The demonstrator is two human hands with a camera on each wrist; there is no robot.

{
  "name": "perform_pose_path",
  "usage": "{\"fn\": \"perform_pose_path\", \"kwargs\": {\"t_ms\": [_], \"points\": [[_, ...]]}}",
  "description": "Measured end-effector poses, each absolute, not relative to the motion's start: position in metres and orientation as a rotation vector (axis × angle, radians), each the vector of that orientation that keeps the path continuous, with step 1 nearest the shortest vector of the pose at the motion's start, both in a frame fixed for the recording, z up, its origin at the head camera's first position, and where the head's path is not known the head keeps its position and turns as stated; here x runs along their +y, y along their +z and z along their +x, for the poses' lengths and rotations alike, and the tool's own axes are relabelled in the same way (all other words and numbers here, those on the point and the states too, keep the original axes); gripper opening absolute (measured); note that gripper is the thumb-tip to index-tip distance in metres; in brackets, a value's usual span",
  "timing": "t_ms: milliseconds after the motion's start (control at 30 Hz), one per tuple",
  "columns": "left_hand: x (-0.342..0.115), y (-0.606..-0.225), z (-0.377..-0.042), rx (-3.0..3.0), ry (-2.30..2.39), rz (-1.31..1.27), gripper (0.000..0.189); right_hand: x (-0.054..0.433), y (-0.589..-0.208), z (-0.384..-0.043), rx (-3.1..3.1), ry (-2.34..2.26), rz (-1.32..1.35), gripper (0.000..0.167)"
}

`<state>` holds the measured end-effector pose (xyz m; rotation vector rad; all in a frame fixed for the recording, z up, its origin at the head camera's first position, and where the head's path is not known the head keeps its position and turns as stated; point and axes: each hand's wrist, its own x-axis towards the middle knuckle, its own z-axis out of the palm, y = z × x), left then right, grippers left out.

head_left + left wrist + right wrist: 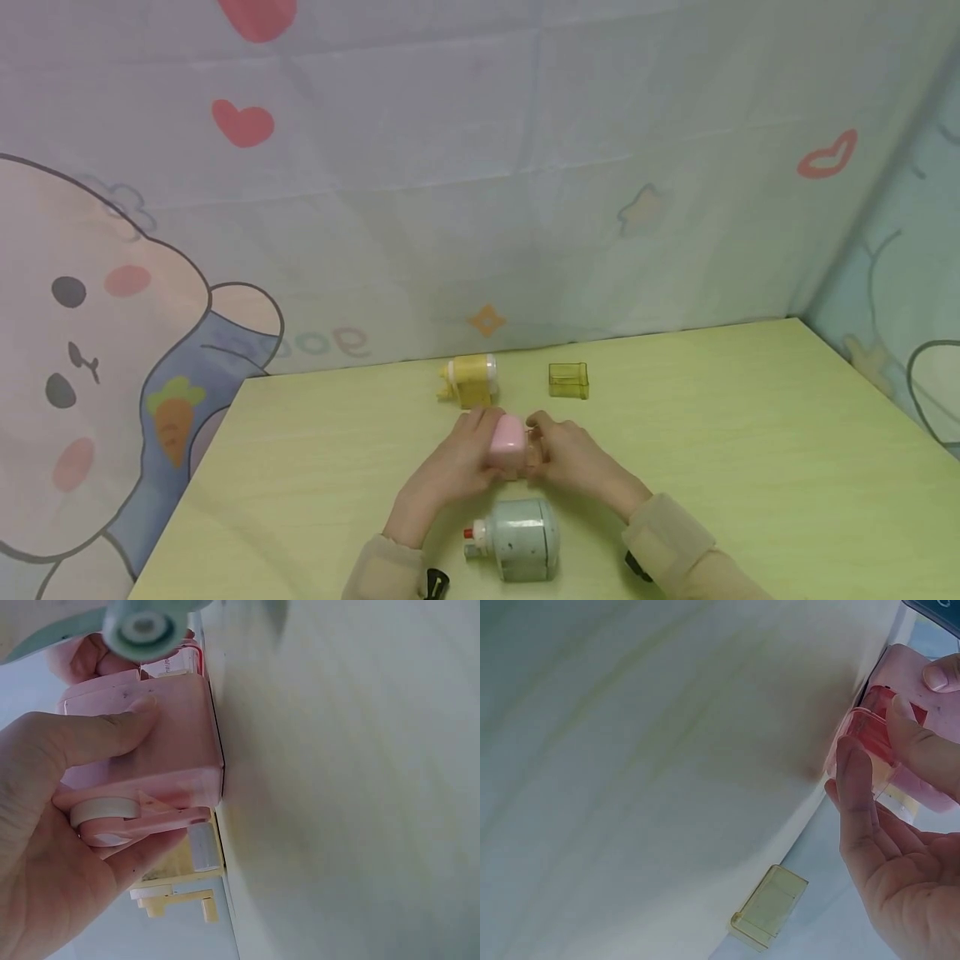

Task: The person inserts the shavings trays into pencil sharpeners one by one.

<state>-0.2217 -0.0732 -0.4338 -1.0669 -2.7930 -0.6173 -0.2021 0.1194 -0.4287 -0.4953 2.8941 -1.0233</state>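
A pink crank pencil sharpener (507, 443) stands on the table in the middle of the head view. My left hand (467, 454) grips its body, thumb across one side in the left wrist view, with the pink crank (150, 825) by the fingers. At the other end, my right hand (581, 458) pinches a see-through reddish shavings drawer (870, 735) between thumb and fingers. The drawer sits at the sharpener's end, partly hidden by the fingers; how deep it goes in, I cannot tell. Close to the forearms lies a grey-green sharpener (523, 540) with a red-tipped crank.
Behind the hands is a yellow crank sharpener (472, 379). To its right lies a see-through yellow drawer (567, 380), apart from it. A printed cloth (450, 208) hangs along the back edge of the pale table (750, 467).
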Motion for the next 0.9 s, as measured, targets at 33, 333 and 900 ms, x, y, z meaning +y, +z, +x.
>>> {"fn": "perform_pose_path", "kwargs": {"t_ms": [33,333,900], "points": [[-0.0732,-0.4340,-0.2214,-2.792,-0.614,-1.068,0.066,0.1194,-0.4283,-0.2016,2.895,-1.022,-0.498,0.061],[-0.0728,-0.4332,-0.2214,-2.797,-0.625,-1.063,0.067,0.1191,-0.4275,-0.2024,2.879,-1.029,-0.506,0.061],[-0.0733,-0.4330,-0.2199,-2.833,-0.675,-1.033,0.067,0.1103,-0.4279,-0.2053,2.806,-1.094,-0.510,0.059]]}}
